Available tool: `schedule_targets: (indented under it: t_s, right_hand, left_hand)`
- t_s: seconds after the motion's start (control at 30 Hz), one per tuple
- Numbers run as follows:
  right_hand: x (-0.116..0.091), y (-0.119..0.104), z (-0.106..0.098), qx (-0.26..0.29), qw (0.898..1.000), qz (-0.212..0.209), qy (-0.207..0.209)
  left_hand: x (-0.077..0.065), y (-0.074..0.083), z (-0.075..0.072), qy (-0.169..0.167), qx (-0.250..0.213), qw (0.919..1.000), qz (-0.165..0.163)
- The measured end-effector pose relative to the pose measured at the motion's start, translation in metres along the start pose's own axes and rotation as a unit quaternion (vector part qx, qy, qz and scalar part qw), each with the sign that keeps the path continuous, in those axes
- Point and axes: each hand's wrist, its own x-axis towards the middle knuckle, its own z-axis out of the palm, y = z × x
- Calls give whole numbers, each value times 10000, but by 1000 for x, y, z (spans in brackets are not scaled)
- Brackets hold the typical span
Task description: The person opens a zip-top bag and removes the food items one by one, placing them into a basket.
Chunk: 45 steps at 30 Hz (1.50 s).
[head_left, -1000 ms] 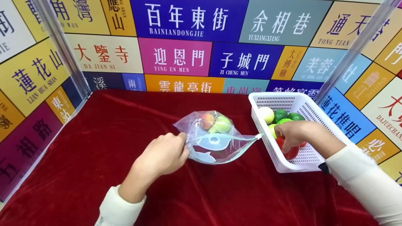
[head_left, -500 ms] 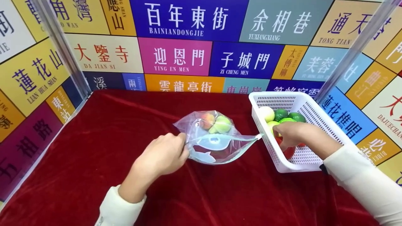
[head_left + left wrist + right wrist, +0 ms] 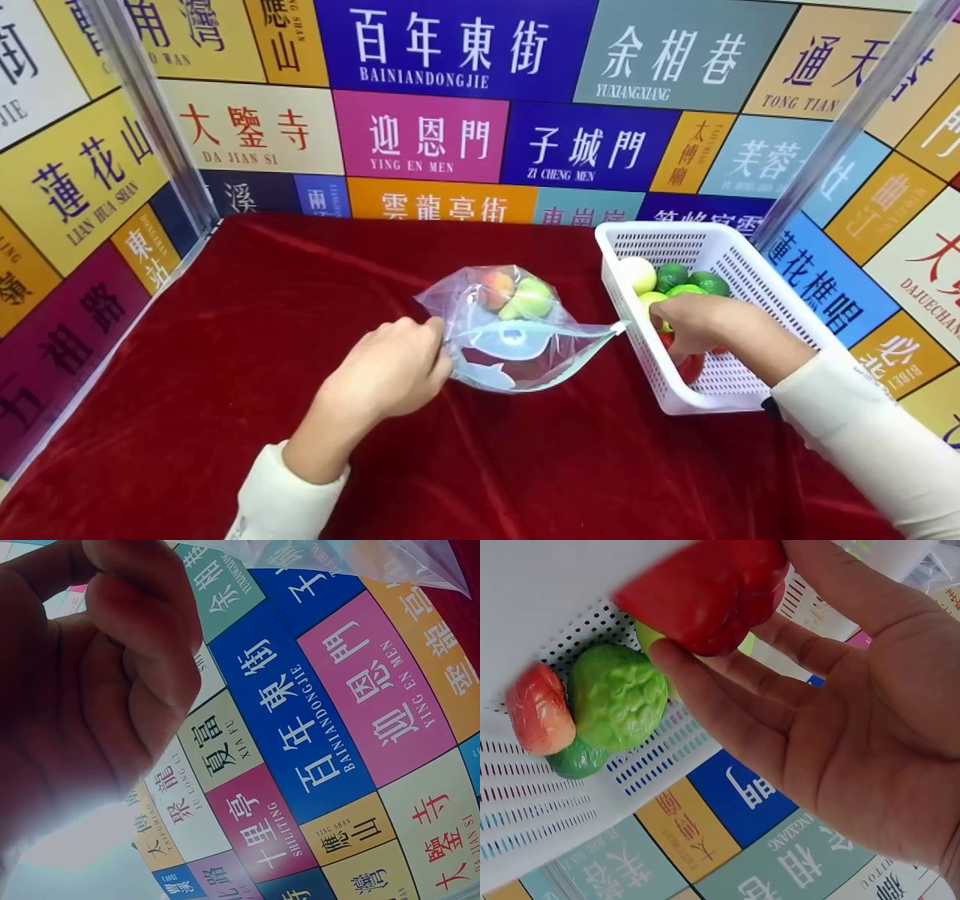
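Observation:
My left hand [image 3: 394, 367] pinches the left edge of a clear zip bag [image 3: 450, 296] that lies on the cloth with its mouth partly open. Inside the bag are a reddish-yellow fruit [image 3: 496, 290] and a light green fruit [image 3: 534, 298]. To the right, my right hand [image 3: 694, 319] reaches into a white perforated basket [image 3: 720, 403]. It holds a red bell pepper [image 3: 720, 596] between thumb and fingers; in the head view the hand covers part of the pepper. The left wrist view shows curled fingers [image 3: 142, 622], with a bit of the bag above.
The basket also contains a pale round fruit [image 3: 637, 274], dark green produce [image 3: 671, 277], a wrinkled bright green one [image 3: 619, 697] and a small red one [image 3: 540, 709]. A dark red cloth [image 3: 247, 322] covers the table, with lettered panels [image 3: 420, 135] behind.
The right hand has shifted slightly left in the basket, and its fingers sit closer around the red bell pepper. The left hand and bag stay put.

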Motion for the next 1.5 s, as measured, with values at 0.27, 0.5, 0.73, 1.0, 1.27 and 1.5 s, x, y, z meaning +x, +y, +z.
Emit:
schedule_targets:
  t_s: [0.27, 0.5, 0.73, 1.0, 1.27, 1.5]
  right_hand:
    - [-2, -4, -7, 191, 9995, 245, -99]
    - [-19, -18, -39, 443, 9979, 257, 386]
    - [-58, -55, -82, 406, 9921, 229, 1166]
    - [-118, -117, -99, 275, 9650, 382, 2579]
    - [-155, -155, -63, 384, 8920, -592, 4465]
    - [-143, -164, -27, 1336, 8622, -1051, 4772]
  left_hand:
    - [0, 0, 0, -94, -28, 9999, -68]
    - [1, 0, 0, -121, -11, 9999, -67]
    - [2, 1, 0, -158, 2, 9998, -75]
    - [3, 2, 0, -3, 103, 9999, 8]
    - [3, 2, 1, 2, 62, 10000, -8]
    - [2, 3, 2, 80, 49, 9999, 48]
